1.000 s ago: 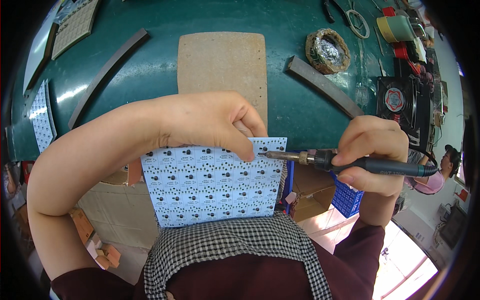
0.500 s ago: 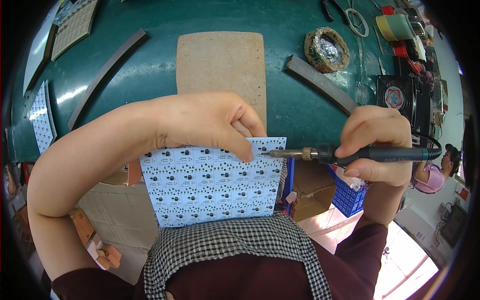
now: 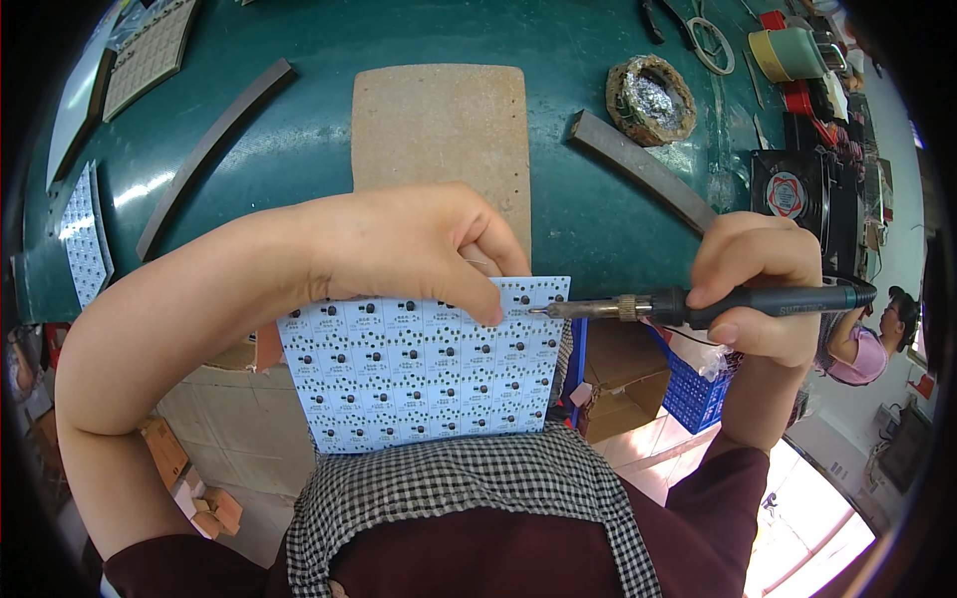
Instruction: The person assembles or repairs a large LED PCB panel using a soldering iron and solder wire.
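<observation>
A white circuit board panel (image 3: 419,374) dotted with rows of small black parts is tilted between the table's near edge and my checked apron. My left hand (image 3: 429,239) grips its far edge, thumb on the face and fingers curled behind. A thin bright strand, perhaps solder wire, shows by those fingers; its full run is hidden. Held like a pen in my right hand (image 3: 763,289) is a soldering iron (image 3: 658,304) with a dark handle and metal barrel. Its tip points left, at the board's upper right part beside my left thumb; whether it touches cannot be made out.
On the green table (image 3: 299,130) lie a brown board (image 3: 439,125), two dark bars (image 3: 214,154) and a round dish (image 3: 651,100) with silvery contents. More white panels (image 3: 86,234) stand at left. Below right are a blue basket (image 3: 693,389) and a cardboard box (image 3: 623,374). Another person (image 3: 865,344) sits far right.
The soldering iron and my right hand have shifted slightly to the right. The panel's far edge sits a little lower, while my left hand keeps its hold.
</observation>
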`<state>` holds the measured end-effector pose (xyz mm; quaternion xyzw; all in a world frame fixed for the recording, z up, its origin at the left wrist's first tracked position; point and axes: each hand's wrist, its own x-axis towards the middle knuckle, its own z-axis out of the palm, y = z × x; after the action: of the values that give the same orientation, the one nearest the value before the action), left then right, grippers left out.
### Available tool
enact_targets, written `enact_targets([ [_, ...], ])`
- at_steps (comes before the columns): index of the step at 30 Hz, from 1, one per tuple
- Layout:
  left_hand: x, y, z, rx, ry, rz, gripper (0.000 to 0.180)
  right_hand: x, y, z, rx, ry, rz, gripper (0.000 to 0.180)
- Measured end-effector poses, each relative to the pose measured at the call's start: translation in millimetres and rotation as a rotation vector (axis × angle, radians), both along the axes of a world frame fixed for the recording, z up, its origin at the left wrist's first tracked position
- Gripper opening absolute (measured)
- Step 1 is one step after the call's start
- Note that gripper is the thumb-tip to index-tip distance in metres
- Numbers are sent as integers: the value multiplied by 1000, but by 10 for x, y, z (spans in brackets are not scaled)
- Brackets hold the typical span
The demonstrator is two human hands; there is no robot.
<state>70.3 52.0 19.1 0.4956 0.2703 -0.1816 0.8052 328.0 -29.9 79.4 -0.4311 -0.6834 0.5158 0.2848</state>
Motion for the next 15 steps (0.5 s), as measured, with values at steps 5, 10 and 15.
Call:
enact_targets([
  [5,3,-1,22,36,23,-12,28,-63,13,35,11,-18,28,24],
  [10,11,-5,23,30,20,-15,28,-112,6,53,34,-52,47,24],
  [15,-5,-10,15,27,26,-23,27,-160,3,36,111,-50,102,26],
])
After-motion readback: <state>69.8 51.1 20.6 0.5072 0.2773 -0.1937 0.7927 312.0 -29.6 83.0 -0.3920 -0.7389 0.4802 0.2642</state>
